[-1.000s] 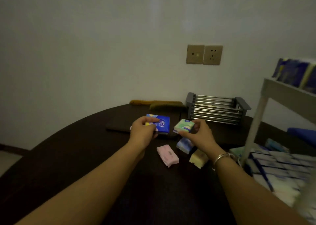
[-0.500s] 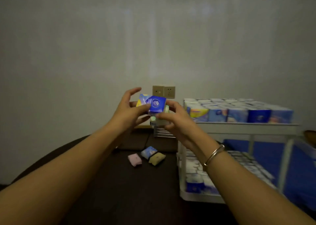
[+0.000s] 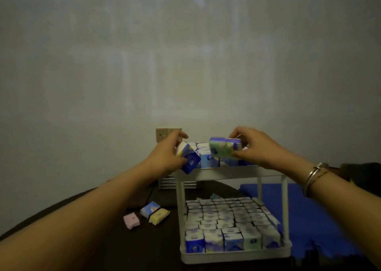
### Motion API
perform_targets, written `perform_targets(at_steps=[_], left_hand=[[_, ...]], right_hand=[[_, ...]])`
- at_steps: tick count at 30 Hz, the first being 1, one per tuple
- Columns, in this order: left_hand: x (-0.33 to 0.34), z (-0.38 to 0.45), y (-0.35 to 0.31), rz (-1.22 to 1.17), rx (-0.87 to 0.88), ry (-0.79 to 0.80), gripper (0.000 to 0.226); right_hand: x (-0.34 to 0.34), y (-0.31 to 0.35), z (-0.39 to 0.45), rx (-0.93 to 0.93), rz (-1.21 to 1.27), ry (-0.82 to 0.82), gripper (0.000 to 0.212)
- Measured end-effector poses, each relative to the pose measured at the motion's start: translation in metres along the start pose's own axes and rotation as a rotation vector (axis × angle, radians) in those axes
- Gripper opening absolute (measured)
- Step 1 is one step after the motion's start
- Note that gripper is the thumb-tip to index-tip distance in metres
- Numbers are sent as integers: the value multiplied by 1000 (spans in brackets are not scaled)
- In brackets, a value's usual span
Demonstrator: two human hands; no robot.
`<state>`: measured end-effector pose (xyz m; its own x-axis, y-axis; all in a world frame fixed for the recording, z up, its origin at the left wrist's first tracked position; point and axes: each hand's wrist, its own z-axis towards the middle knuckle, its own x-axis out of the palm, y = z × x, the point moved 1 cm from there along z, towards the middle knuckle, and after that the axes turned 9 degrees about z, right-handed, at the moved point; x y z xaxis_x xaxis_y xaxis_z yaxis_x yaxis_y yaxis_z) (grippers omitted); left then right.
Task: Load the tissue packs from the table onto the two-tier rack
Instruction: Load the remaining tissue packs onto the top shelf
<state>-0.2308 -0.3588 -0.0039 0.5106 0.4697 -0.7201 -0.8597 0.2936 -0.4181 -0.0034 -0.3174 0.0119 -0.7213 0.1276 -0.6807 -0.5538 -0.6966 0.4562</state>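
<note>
Head view, only view available. Hands have come apart since half a second ago, when both were bunched together on the packs in front of the wall socket; each now carries its own pack at the rack's upper tier.

Left hand (image 3: 168, 157): fingers closed around a blue tissue pack (image 3: 188, 159), tilted corner-down, at the left front corner of the top tier of the two-tier rack (image 3: 231, 172). Pack overlaps the tier's rim; whether it touches the rim cannot be told.

Right hand (image 3: 256, 147): fingers closed on a green-and-blue tissue pack (image 3: 224, 150), held roughly level above the row of packs already standing on the top tier. Pack looks clear of that row, not yet set down. Bracelet (image 3: 314, 177) on the right wrist.

A second ago both hands were low over the table lifting these two packs; the move from table to rack is therefore almost done, release pending.

Lower tier of the rack: densely filled with upright packs, no obvious gap visible. Judgement: the top tier is the target for both packs.

Left of the rack, on the dark table (image 3: 103, 246): three packs remaining, pink pack (image 3: 131, 220), blue pack (image 3: 150, 208), yellow pack (image 3: 158, 216), the last two touching. At least one further trip needed.

Risk noted: the tilted blue pack sits at the rack's edge and could slip off outward if let go before being levelled.
</note>
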Motion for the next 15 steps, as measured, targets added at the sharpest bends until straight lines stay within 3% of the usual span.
perform_targets(at_steps=[3,6,8,15], left_hand=[[6,10,1,67,37,77,66],[11,22,5,141,87,56,52],[12,28,8,192,141,40,39],[14,30,21,246,239,-23,27]], right_hand=[[6,-7,12,-41,-97,98,32],[20,-7,27,-13,9,152,41],[24,-4,37,-40,74,111,35],[33,-3,60,-175,-91,120,18]])
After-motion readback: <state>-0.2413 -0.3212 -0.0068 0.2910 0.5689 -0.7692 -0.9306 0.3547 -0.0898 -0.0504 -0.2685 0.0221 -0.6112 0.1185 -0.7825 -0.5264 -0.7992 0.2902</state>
